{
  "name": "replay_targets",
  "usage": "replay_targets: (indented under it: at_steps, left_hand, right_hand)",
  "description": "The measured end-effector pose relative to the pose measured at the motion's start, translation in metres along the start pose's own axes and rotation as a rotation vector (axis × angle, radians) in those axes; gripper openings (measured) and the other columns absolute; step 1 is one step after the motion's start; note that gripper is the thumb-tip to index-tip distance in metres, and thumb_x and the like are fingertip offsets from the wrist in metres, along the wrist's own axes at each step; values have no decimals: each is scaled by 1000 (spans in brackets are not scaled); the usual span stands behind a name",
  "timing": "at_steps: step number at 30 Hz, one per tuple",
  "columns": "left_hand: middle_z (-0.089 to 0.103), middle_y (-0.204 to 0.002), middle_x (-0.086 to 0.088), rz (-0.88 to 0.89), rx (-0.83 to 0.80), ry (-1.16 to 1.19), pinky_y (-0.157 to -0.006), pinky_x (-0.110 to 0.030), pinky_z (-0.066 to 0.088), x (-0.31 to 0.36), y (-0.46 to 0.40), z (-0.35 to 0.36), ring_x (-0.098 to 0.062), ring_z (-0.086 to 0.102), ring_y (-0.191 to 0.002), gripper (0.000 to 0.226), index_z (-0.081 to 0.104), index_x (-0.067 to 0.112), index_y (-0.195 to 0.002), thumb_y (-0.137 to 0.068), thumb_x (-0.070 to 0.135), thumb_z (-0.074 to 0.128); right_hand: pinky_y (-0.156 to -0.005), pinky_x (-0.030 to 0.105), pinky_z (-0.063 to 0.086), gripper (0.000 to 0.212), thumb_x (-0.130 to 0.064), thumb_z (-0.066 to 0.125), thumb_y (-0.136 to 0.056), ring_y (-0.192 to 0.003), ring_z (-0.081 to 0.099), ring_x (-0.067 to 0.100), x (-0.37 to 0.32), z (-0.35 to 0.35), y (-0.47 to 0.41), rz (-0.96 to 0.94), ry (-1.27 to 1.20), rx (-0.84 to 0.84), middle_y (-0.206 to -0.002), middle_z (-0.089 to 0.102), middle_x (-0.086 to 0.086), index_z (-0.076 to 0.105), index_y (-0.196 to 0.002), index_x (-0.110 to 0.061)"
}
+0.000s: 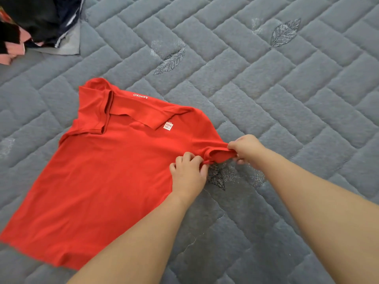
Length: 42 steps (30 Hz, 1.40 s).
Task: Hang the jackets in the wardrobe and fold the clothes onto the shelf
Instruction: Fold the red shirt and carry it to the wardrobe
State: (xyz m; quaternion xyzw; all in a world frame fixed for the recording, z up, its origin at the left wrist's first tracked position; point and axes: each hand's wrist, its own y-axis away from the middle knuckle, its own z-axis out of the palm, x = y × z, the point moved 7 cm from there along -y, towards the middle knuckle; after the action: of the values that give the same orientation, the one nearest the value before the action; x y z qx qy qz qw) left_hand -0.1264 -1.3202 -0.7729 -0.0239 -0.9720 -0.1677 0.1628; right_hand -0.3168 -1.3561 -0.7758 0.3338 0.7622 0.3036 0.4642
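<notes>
Red cotton polo shirt (98, 171): laid flat on grey quilted bedspread (266, 89), collar toward far side, white "MINISO" lettering behind collar, small white logo patch on chest. Near sleeve (218, 153): bunched, pinched at both ends. Left hand (189, 174): fingers curled, gripping sleeve at seam. Right hand (247, 148): fingers curled, pinching sleeve cuff. Heap of dark and pink clothes (30, 27): far left corner of bed, well apart from shirt.

Two bare forearms, no sleeves in view up to frame edge. L hand (187, 175) & R hand (247, 149): no rings, watch, or gloves; nails short, unpainted where visible.
</notes>
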Motion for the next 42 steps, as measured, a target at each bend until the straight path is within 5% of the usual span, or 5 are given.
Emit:
replay_targets:
  at_steps: [7,14,30,36,42]
  left_hand:
    - [51,-75,4,-559,-213,1317,-64,-30,33,-72,-22,-51,-13,44,-69,19,56,21,-87,-102,29,48]
    - [56,-125,-11,-705,-28,625,-94,-34,45,-213,4,-81,-30,56,-110,38,56,15,-128,-91,24,56]
    - [20,-160,-11,-1045,-74,191,-119,-49,15,-463,143,-116,-37,20,-144,77,24,17,-153,-86,35,57]
    - [54,-135,-19,-820,-279,-96,-112,-49,30,-478,139,-127,-39,45,-129,42,60,11,-120,-84,30,55]
    - [66,-85,-20,-962,-300,711,-49,-34,56,-440,110,-161,-27,64,-62,12,64,4,-96,-88,3,55]
  right_hand:
    - [-56,24,38,18,-20,57,-95,-57,55,8,-118,44,25,-205,-371,-83,-74,62,0,63,-78,-19]
    - [-108,37,32,62,-34,60,-86,-131,41,35,-53,145,55,103,-87,391,-143,39,16,41,-142,-15]
    - [-105,43,33,48,-36,61,-83,-125,49,34,62,340,196,595,196,417,-132,56,15,57,-123,-9]
    - [-91,36,52,37,-19,59,-89,-100,65,28,60,377,207,552,166,-87,-110,66,15,61,-121,0]
    - [-51,26,35,31,-14,51,-96,-45,43,18,3,341,209,683,-375,-235,-52,49,4,46,-66,-11]
